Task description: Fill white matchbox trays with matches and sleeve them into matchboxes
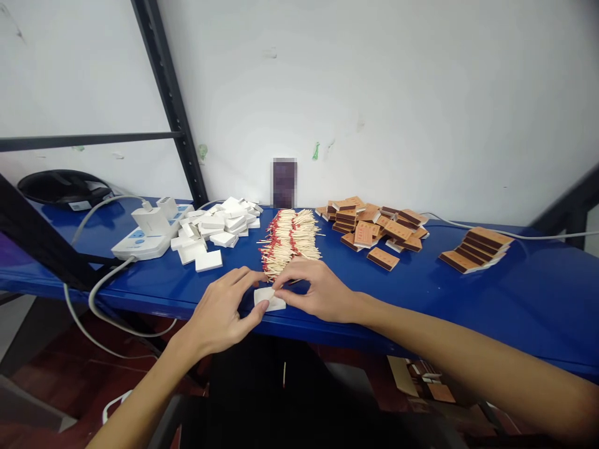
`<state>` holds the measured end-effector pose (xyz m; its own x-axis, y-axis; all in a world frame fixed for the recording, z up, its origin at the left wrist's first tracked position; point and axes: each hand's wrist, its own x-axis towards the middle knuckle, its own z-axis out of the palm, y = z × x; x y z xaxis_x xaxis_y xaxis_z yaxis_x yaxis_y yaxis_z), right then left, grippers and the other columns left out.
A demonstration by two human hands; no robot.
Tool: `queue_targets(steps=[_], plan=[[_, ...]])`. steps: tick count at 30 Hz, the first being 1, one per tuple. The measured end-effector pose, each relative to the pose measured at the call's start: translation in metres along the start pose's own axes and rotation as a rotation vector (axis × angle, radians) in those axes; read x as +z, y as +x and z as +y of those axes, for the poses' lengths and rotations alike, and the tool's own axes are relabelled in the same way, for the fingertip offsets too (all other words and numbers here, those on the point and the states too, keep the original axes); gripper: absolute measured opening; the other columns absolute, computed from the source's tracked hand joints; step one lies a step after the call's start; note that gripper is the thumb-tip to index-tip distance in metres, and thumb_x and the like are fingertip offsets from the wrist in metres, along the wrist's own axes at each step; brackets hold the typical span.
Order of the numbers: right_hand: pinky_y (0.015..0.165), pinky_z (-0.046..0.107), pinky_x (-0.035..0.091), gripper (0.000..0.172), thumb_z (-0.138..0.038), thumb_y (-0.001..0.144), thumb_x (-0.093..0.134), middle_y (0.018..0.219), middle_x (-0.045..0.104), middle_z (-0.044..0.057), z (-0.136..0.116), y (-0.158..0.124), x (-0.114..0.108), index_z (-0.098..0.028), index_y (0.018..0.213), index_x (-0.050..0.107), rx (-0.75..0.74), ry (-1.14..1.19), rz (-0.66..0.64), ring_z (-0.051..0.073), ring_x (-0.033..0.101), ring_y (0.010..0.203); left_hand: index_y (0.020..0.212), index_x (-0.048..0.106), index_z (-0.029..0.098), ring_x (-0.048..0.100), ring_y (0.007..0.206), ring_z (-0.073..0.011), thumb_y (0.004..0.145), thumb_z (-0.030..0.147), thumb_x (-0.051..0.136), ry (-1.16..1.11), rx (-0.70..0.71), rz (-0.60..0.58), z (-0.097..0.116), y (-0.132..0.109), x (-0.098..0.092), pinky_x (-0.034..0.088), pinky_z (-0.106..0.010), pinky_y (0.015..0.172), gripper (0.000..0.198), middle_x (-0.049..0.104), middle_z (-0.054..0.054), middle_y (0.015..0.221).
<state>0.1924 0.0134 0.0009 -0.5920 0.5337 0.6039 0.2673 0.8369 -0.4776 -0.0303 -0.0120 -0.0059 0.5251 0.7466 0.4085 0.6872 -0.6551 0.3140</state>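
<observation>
A small white matchbox tray (268, 299) lies on the blue shelf (468, 299) near its front edge. My left hand (219, 312) curls around the tray's left side, thumb and fingertips touching it. My right hand (316, 290) pinches at the tray's right end, just below a pile of red-tipped matches (290, 240). Whether matches are between the right fingers is hidden.
A heap of white inner trays (218, 231) sits to the left beside a white power strip (145, 237) with cables. Brown matchbox sleeves (374, 227) lie scattered to the right, with a small stack (475, 249) farther right. Black shelf posts (168, 93) rise at the left.
</observation>
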Motion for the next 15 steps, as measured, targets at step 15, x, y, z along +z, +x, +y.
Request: queue_targets(steps=[15], plan=[[0.063,0.027,0.048,0.015,-0.021,0.088,0.054,0.085,0.067,0.002,-0.003,-0.114,0.089,-0.022,0.091,0.069,0.119,-0.392,-0.421,0.014,0.059,0.063,0.117,0.06,0.022,0.061,0.09,-0.0202,0.092,0.035,0.052,-0.067,0.003,0.025,0.003,-0.001,-0.004,0.049,-0.032,0.079,0.03,0.063,-0.006,0.109]])
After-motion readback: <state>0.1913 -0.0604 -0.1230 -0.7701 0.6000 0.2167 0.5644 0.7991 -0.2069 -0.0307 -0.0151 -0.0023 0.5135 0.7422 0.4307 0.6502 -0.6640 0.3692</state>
